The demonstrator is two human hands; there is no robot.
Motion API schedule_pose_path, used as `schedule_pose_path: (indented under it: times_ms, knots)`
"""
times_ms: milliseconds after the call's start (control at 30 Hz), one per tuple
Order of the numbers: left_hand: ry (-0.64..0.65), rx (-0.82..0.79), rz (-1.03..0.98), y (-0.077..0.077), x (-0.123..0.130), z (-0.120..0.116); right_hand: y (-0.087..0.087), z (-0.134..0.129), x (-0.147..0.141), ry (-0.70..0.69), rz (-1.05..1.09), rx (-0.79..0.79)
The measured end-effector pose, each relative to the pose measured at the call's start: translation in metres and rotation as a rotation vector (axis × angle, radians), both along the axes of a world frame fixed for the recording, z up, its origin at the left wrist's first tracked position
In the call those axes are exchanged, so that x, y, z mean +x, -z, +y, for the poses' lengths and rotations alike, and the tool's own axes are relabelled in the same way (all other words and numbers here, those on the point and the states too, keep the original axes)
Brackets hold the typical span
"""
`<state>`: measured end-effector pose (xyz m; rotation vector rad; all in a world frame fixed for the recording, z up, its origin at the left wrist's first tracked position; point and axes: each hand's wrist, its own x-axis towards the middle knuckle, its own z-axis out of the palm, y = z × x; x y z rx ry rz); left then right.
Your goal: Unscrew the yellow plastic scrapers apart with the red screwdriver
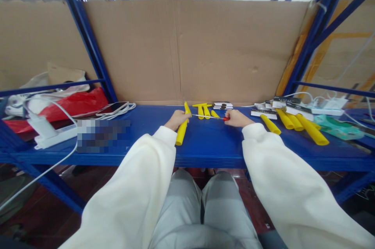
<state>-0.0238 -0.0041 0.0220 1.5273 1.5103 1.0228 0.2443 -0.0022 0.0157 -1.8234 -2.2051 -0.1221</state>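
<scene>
My left hand point(176, 119) is closed around a yellow plastic handle point(182, 133), held over the blue shelf with its wide end toward me. In my right hand point(236, 118) is a screwdriver point(226, 119) with a red grip, mostly covered by my fingers. Its thin metal shaft points left, and the tip reaches the upper part of the yellow handle; whether it sits in a screw is too small to tell. Behind the shaft lie several yellow T-shaped pieces point(200, 110). A small stack of white and black boxes point(223, 105) is just beyond them.
On the right are more yellow handles point(312, 129), small boxes point(299, 109) and a green plastic bag point(340, 127). To the left lie a phone point(113, 108), a white power strip point(55, 135) and a red bag point(76, 104). A cardboard panel point(228, 49) stands behind the blue shelf point(211, 145).
</scene>
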Motion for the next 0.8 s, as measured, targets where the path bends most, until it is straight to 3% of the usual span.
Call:
schedule_pose_path:
  times_ms: [367,800]
  knots:
    - [-0.018,-0.01,0.004,0.0005,-0.0005,0.0014,0.0054,0.008,0.0076,-0.06,0.046,0.04]
    - [0.008,0.065,-0.066,-0.0016,0.0026,0.0002,0.0033,0.0003,0.0022,-0.163,0.196,-0.13]
